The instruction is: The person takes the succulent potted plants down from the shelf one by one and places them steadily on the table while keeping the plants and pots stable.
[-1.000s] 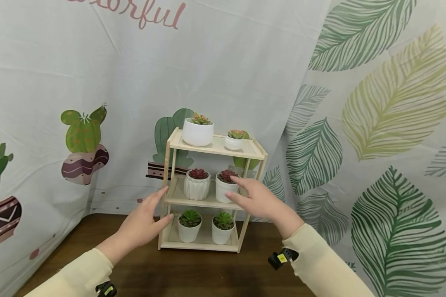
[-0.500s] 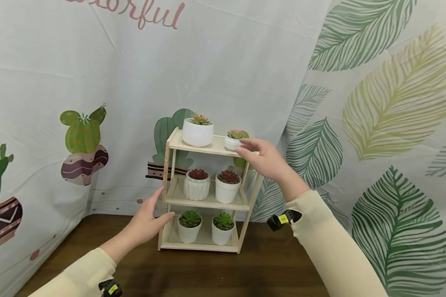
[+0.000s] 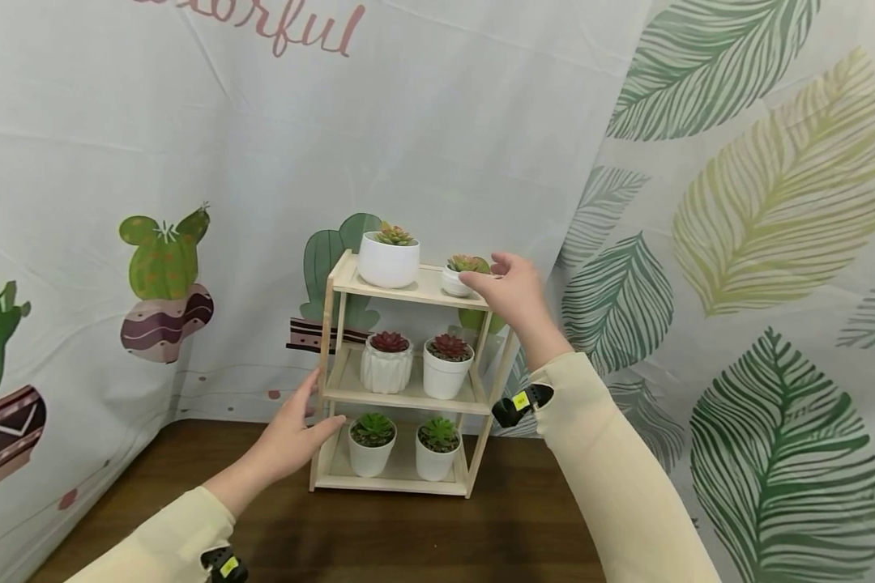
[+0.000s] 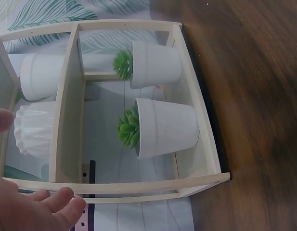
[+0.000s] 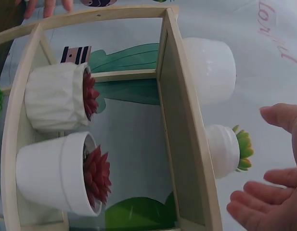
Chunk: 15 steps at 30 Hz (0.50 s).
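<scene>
Here, the small potted succulent (image 3: 454, 280) sits just beside the right hand (image 3: 516, 291).

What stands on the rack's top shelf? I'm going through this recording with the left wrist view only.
Observer: A large white pot and, at a distance from it, a small white pot.
Operator: I can't make out what grows in the ribbed pot or the smooth pot on the middle shelf. Can you?
Observer: Yes, each holds a dark red succulent.
Operator: And the right hand?
Observer: It is beside the small white pot; the right wrist view shows a gap between that pot and the fingers.
</scene>
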{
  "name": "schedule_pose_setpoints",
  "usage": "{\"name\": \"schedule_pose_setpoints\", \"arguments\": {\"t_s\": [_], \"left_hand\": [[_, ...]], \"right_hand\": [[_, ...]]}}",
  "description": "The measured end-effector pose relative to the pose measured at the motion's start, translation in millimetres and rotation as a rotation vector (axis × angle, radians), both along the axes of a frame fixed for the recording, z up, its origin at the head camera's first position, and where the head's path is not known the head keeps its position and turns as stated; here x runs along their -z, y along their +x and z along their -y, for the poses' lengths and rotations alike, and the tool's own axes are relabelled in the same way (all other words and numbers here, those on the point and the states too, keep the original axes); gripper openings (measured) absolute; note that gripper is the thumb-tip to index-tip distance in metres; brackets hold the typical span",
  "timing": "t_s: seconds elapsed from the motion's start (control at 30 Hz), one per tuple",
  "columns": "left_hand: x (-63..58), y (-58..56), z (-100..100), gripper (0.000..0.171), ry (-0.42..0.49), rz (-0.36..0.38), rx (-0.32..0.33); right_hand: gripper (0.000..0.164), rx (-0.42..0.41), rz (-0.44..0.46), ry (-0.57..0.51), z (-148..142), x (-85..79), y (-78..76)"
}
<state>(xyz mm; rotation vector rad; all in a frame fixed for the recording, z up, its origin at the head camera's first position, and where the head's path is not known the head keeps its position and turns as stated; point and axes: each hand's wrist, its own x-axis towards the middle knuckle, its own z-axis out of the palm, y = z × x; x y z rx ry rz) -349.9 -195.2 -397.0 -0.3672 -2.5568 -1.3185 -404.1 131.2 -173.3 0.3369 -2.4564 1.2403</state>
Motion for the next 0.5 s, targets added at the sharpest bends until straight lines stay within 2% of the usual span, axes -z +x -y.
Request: {"name": "schedule_pose_setpoints", "arguments": {"t_s": [0.2,0.5], "left_hand": [[1.0,0.4,1,0.096,0.03,0.028,-0.006],[-0.6,-0.5,0,0.095,0.068,0.057,0.01]], "right_hand": [[0.092,0.087,0.062,-0.025,15,-2.6,-10.9],[0.089,0.14,0.114,-0.094,25,-7.8,-21.1]]}}
